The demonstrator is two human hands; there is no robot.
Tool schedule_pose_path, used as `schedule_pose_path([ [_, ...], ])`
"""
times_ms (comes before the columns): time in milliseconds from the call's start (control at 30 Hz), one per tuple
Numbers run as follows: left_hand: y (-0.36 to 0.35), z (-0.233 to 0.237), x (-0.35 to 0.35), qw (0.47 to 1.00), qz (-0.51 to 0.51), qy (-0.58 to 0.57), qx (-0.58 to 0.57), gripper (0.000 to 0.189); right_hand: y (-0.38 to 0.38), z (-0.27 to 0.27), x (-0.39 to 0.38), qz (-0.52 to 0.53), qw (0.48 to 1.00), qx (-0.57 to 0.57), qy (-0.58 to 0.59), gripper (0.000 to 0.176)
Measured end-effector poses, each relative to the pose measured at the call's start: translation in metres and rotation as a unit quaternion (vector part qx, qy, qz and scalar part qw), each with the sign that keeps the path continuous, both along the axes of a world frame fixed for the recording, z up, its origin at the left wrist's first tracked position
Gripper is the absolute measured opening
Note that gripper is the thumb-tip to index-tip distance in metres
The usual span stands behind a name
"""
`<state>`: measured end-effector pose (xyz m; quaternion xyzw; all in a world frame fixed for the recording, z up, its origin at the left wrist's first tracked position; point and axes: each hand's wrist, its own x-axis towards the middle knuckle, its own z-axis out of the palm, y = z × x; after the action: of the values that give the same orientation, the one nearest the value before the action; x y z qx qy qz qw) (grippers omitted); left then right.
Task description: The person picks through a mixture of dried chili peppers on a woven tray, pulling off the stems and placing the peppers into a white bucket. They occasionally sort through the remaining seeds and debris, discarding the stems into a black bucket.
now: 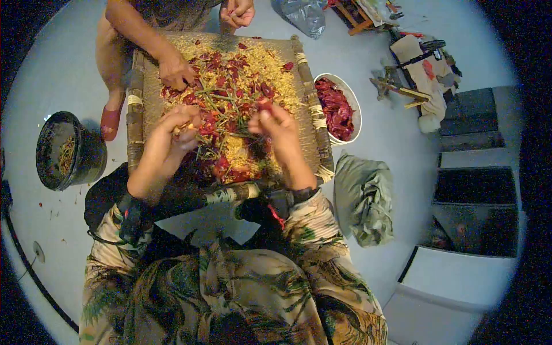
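My right hand pinches a dried red chili pepper above the right part of a woven tray with a wooden frame. Across from it, my left hand is curled over the tray's left side, a little blurred; what its fingers hold, if anything, I cannot make out. Beneath both hands lie yellow chili seeds, red chili pieces and green stems. Seeds are thickest toward the far side and right, with red pieces gathered along the middle and near edge.
Opposite me, another person's hand reaches into the chilies; their other hand is above the far edge. A white bucket of red chilies stands right, a black bucket with stems left. A grey-green sack lies on the floor.
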<state>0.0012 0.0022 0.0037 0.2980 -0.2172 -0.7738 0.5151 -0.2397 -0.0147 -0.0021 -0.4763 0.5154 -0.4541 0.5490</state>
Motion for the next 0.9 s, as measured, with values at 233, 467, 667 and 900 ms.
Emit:
schedule_pose_path([
  [233, 0.003, 0.003, 0.004, 0.999, 0.009, -0.019, 0.044, 0.008, -0.066, -0.016, -0.162, -0.237, 0.965, -0.063, -0.096, 0.016],
  [467, 0.002, -0.005, 0.004, 0.998, -0.026, -0.017, 0.057, 0.003, -0.074, 0.009, -0.17, -0.292, 0.955, -0.04, 0.043, 0.031],
  [667, 0.003, -0.008, -0.002, 0.998, -0.016, -0.036, 0.047, 0.001, -0.144, -0.088, -0.118, -0.07, 0.841, -0.157, 0.514, 0.028],
  [900, 0.002, -0.001, -0.005, 0.996, -0.01, -0.044, 0.074, 0.004, -0.138, -0.105, -0.052, -0.004, 0.689, -0.124, 0.714, 0.027],
])
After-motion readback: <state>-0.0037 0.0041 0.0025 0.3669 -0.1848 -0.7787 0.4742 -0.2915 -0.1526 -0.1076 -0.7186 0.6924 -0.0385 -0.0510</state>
